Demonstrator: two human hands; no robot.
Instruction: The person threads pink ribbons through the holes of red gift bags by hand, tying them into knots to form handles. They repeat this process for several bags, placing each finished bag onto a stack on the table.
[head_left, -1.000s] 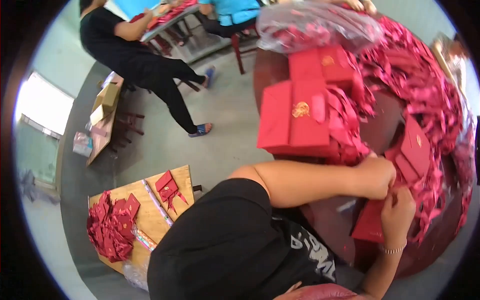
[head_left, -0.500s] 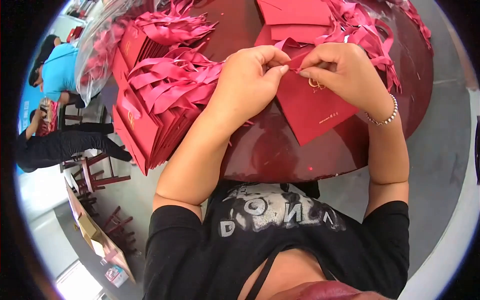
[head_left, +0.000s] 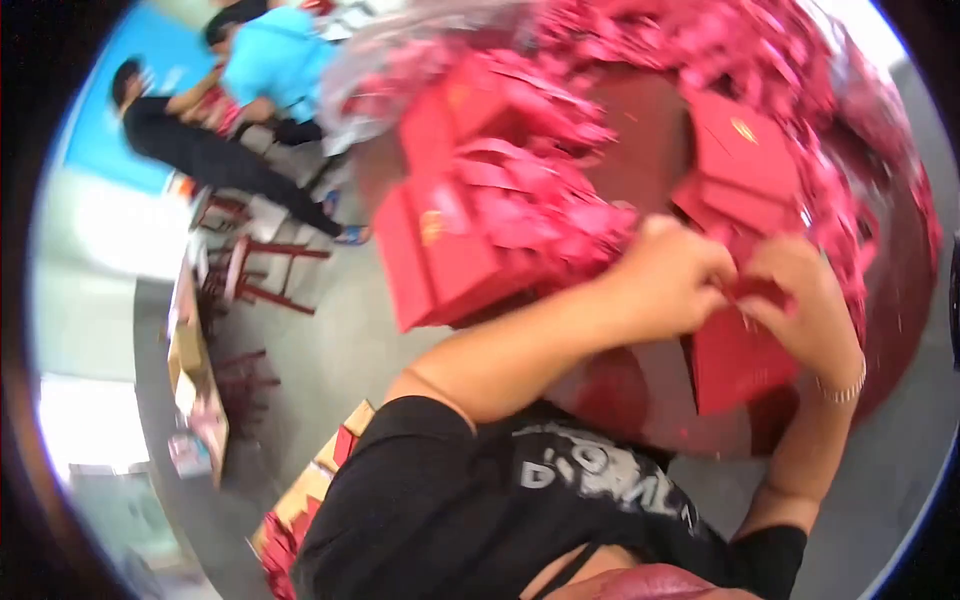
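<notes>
A flat red paper gift bag (head_left: pixel 738 365) lies on the dark red round table (head_left: pixel 625 385) in front of me, tilted, its top under my fingers. My left hand (head_left: pixel 672 278) is closed in a pinch at the bag's upper edge, on the red ribbon there. Facing it from the right, my right hand (head_left: pixel 808 305) is pinched too, thumb and forefinger at the same ribbon. The fingertips are close together, and blur and fingers hide most of the ribbon between them. A beaded bracelet (head_left: pixel 843 388) circles my right wrist.
Stacked red bags (head_left: pixel 440 250) with pink-red ribbon handles (head_left: pixel 530 205) stand left. More red bags (head_left: pixel 740 150) lie beyond my hands, below heaped ribbons (head_left: pixel 690 35). Clear plastic (head_left: pixel 370 85) sits at the far left. Two people (head_left: pixel 275 65) and a wooden stool (head_left: pixel 275 265) are off left.
The view has swung left, so hands, bag and table appear farther right and lower, now blurred. Both hands stay pinched together at the bag's top edge.
</notes>
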